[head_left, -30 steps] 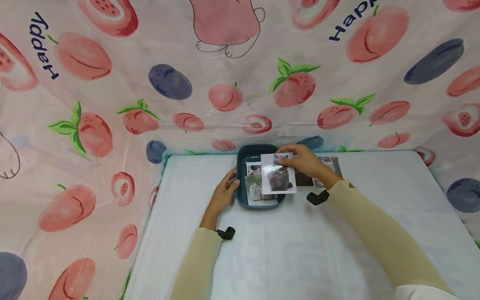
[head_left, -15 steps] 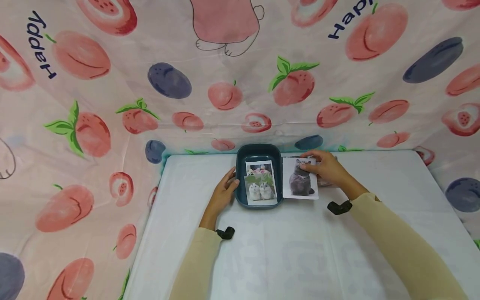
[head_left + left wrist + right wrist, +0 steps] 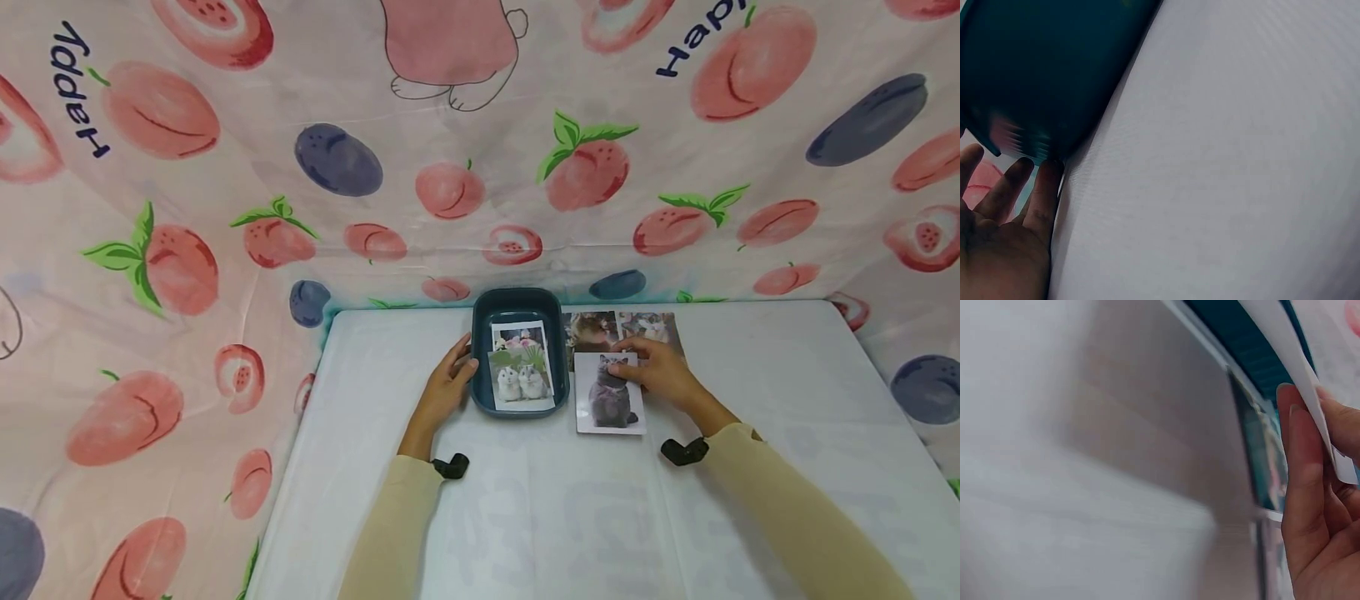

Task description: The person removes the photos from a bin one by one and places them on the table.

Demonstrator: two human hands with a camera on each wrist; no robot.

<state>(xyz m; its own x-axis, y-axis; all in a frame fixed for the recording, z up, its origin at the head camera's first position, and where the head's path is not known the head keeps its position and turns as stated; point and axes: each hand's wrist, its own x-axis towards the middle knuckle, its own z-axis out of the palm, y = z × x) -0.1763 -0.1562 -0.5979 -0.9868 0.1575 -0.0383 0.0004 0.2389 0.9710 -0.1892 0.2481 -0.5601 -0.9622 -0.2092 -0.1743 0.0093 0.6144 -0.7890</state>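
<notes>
In the head view a dark teal tray [image 3: 519,307] sits at the table's far edge. Inside it lie a photo card of two small white animals [image 3: 521,386] and, partly beneath, one with pink flowers [image 3: 517,337]. My left hand [image 3: 444,385] touches the tray's left side; the left wrist view shows its fingers extended against the wall. Right of the tray, my right hand [image 3: 660,373] pinches a photo card of a grey cat [image 3: 611,408] by its upper right part. The right wrist view shows that card edge-on between thumb and fingers, held above the table.
Two more photo cards, one brownish [image 3: 591,330] and one greyish [image 3: 647,325], lie side by side right of the tray. The right hand and cat card partly cover them. A fruit-patterned cloth [image 3: 450,150] rises behind the white table [image 3: 540,517].
My right hand has carried the cat card rightward from over the tray, then down toward the table's front. Cards on the table are uncovered. The left hand and tray stay put.
</notes>
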